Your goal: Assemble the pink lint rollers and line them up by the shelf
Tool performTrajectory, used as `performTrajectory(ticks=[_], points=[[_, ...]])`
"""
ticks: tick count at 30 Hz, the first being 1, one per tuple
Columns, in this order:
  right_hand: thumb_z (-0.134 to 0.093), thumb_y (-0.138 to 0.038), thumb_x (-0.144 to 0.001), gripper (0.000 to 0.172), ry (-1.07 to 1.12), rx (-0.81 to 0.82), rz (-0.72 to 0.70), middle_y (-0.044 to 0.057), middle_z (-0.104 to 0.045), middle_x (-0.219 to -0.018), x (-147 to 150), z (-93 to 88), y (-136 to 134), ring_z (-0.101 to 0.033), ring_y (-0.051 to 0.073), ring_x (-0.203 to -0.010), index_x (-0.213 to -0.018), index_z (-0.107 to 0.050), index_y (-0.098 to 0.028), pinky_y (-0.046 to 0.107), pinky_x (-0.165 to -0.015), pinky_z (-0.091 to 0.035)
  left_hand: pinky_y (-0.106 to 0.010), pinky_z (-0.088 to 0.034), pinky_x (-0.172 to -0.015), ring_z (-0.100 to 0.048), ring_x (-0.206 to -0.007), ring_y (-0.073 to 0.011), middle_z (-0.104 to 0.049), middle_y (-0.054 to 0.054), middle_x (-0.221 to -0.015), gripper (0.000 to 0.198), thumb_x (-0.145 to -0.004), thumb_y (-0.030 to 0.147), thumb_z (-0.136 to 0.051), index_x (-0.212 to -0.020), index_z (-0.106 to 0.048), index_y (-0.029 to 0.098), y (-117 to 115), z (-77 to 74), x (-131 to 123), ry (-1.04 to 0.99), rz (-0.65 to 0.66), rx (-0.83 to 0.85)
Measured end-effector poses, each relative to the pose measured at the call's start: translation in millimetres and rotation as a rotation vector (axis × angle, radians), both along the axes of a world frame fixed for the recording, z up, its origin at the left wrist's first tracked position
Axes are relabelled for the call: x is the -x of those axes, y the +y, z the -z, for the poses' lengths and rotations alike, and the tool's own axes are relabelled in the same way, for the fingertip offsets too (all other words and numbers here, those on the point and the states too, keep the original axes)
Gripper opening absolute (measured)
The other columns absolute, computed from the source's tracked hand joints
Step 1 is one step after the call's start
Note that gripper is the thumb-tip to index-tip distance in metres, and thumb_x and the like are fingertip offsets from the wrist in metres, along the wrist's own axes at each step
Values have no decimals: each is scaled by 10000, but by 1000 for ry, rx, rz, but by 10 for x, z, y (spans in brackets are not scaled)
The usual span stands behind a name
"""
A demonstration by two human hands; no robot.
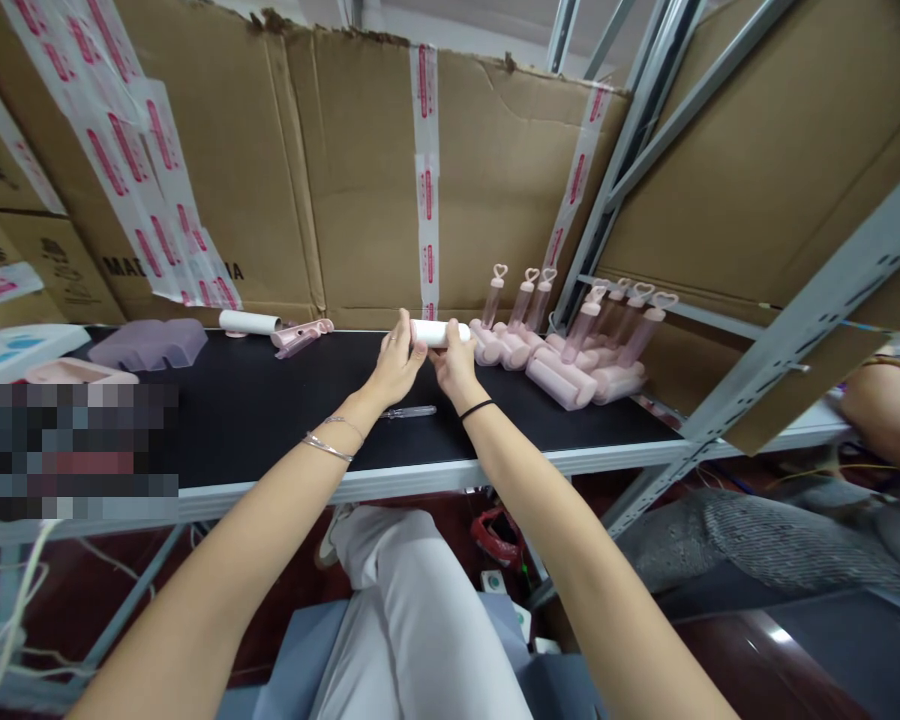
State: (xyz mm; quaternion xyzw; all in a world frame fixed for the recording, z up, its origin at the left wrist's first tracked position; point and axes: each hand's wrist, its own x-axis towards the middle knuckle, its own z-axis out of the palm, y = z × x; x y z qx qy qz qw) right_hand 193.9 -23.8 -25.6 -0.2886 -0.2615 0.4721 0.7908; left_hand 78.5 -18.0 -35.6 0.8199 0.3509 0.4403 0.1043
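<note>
A white cylinder (430,334) with a pinkish left end lies level between my two hands, just above the black tabletop (330,400). My left hand (399,362) grips its left end, and my right hand (454,362) is closed around its right end. Below my hands a clear, thin plastic piece (409,411) lies on the table. To the right stand several pale pink cylinders with upright clear tubes topped by heart-shaped loops (521,300). Another white cylinder (250,322) and a pink part with a clear strip (300,338) lie at the back left.
A translucent purple tray (148,345) and a pink tray (82,373) sit at the left. Cardboard (360,180) walls the back edge. A metal shelf post (750,360) rises at the right, with another person's arm (881,415) beyond it.
</note>
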Motion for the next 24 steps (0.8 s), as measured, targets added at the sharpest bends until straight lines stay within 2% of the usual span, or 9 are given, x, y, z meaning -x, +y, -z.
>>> performTrajectory(ticks=[3, 5, 7, 9, 12, 15, 18, 20, 24], points=[[-599, -340, -819, 455, -189, -47, 33, 32, -538, -1207, -31, -4, -36, -636, 147, -995, -1126, -265, -297, 470, -919, -555, -557, -177, -1178, -115, -1509, -341, -113, -192, -1631, 927, -877, 753, -175, -1565, -113, 135, -42, -18, 33, 184, -153, 71], [-627, -281, -772, 543, -457, -125, 175, 78, -493, -1313, -61, -13, -83, -573, 175, -1157, -1194, -285, -275, 473, -1044, -471, -590, -189, -1162, -83, -1512, -352, -84, -161, -1640, 831, -918, 677, -207, -1561, -163, 152, -58, -49, 73, 304, -285, 154], [-633, -236, -748, 579, -727, -217, 365, 122, -430, -1403, -87, -13, -131, -455, 203, -1318, -1242, -332, -235, 453, -1154, -347, -577, -209, -1161, -113, -1512, -329, -161, -157, -1629, 741, -956, 579, -178, -1551, -201, 139, -62, -89, 109, 313, -399, 228], [-608, -238, -770, 559, -930, -252, 444, 149, -408, -1432, -101, 9, -166, -395, 230, -1377, -1276, -371, -203, 452, -1189, -283, -545, -228, -1164, -163, -1504, -305, -275, -177, -1592, 707, -971, 506, -143, -1540, -216, 94, -56, -123, 137, 219, -489, 301], [-608, -217, -765, 576, -1169, -195, 254, 146, -458, -1402, -102, 79, -179, -434, 276, -1358, -1308, -417, -212, 508, -1167, -306, -558, -224, -1156, -189, -1493, -324, -339, -206, -1557, 696, -967, 473, -153, -1508, -279, 54, -46, -137, 170, 129, -555, 392], [-636, -193, -733, 643, -1270, -159, 105, 127, -470, -1417, -93, 145, -162, -420, 307, -1378, -1339, -427, -242, 555, -1156, -303, -572, -261, -1128, -228, -1475, -342, -375, -211, -1537, 634, -962, 431, -191, -1456, -380, 83, -24, -119, 196, 142, -589, 436], [-625, -182, -736, 694, -1263, -168, 103, 127, -436, -1461, -79, 175, -147, -403, 302, -1398, -1386, -390, -244, 557, -1160, -297, -564, -298, -1101, -280, -1445, -358, -418, -223, -1503, 542, -928, 330, -314, -1392, -462, 93, 76, -135, 257, 237, -668, 403], [-621, -173, -736, 739, -1270, -177, 104, 139, -408, -1489, -71, 181, -141, -394, 295, -1409, -1421, -350, -229, 544, -1167, -291, -576, -294, -1087, -293, -1425, -396, -409, -273, -1489, 565, -872, 254, -414, -1393, -449, 37, 213, -188, 368, 337, -775, 364], [-626, -201, -751, 816, -1310, -161, 106, 176, -346, -1537, -74, 181, -110, -355, 302, -1438, -1478, -257, -192, 538, -1170, -288, -574, -315, -1051, -286, -1413, -422, -360, -346, -1481, 581, -878, 223, -407, -1388, -407, -55, 555, -337, 815, 438, -960, 277]])
